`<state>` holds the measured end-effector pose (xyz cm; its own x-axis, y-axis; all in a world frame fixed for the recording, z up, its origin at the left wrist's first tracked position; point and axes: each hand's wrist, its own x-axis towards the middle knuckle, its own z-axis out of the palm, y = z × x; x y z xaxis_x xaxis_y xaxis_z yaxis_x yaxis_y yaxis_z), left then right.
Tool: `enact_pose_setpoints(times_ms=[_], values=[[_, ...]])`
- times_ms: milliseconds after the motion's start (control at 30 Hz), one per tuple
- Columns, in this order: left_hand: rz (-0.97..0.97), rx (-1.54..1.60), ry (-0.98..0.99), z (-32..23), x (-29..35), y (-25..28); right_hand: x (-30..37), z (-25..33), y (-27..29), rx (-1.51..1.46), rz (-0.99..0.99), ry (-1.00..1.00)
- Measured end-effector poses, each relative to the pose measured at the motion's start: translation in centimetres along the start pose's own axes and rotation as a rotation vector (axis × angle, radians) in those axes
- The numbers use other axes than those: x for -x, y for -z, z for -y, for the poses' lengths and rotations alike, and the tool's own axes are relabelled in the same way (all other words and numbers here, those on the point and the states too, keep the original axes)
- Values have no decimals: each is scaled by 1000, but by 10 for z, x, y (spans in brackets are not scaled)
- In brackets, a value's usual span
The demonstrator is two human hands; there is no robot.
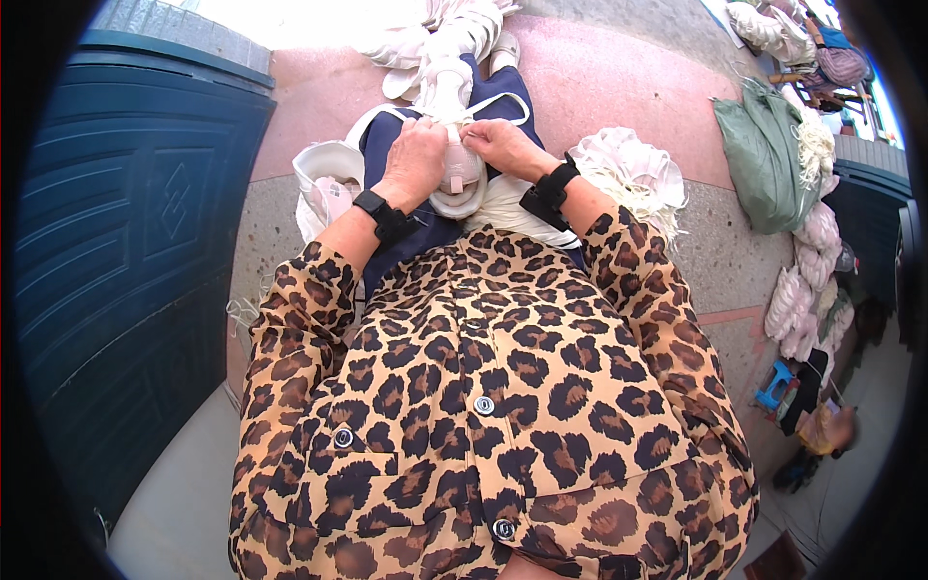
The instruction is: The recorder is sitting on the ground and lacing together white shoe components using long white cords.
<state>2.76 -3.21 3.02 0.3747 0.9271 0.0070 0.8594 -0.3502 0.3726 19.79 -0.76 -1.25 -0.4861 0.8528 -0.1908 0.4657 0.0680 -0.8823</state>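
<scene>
A pale pink and white shoe (461,172) lies between my thighs, its opening toward me. My left hand (416,155) is closed at the left side of its lacing, fingertips pinching a white shoelace (364,123). On the other side my right hand (505,148) pinches the lace at the shoe's right edge. Loops of flat white lace arch out beyond both hands. What lies exactly between the fingertips is small and partly hidden. More white shoes (449,77) are heaped just past this one, over my dark blue trousers (512,92).
Another white and pink shoe (332,188) stands left of my leg. To the right sit a bundle of white laces and fabric (633,174), a green sack (768,159) and bundled pale shoes (807,266). A blue door (145,203) closes off the left. Another person (826,425) sits far right.
</scene>
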Motion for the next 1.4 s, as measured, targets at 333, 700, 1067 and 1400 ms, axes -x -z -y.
enact_pose_setpoints(times_ms=[333,700,1067,1400], values=[[-18,392,193,7,-7,-17,3,13,-1,205,-27,-24],[146,120,0,4,-7,5,13,35,42,-99,-191,-32],[-195,48,-295,1,24,-7,15,25,21,-101,-141,-96],[-311,54,-308,-6,32,-8,13,13,-2,139,-149,-80]])
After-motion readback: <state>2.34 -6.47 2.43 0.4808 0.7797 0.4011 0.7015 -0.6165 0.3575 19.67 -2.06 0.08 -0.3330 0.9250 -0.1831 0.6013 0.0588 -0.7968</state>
